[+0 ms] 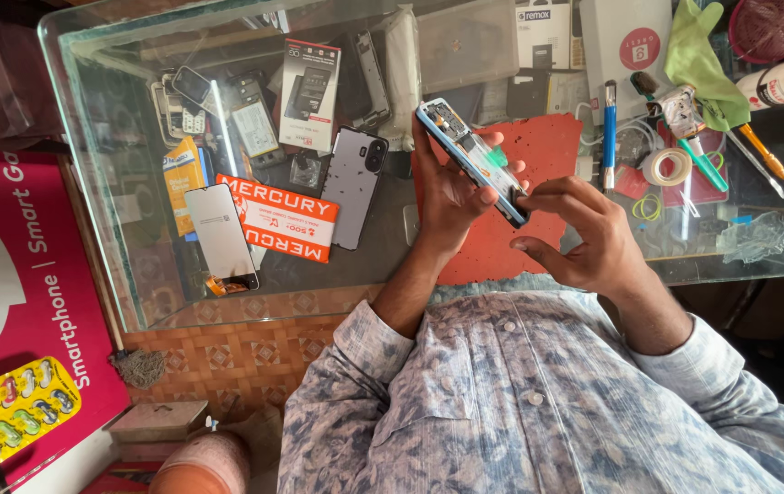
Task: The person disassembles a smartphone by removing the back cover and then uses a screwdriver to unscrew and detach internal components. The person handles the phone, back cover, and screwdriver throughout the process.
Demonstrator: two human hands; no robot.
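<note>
Glass counter (117,183); left hand (447,197) holds opened phone (470,157), right hand (584,233) at lower end.

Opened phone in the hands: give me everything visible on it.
The opened phone has a light blue frame, its back cover off, exposing internal boards and a pale rectangular part. It is held tilted above the red mat. The left hand cradles it from beneath; the right hand fingertips press at its lower end.

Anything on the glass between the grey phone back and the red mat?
Head view: no object; only bare glass top lies between the grey phone back and the red mat.
</note>
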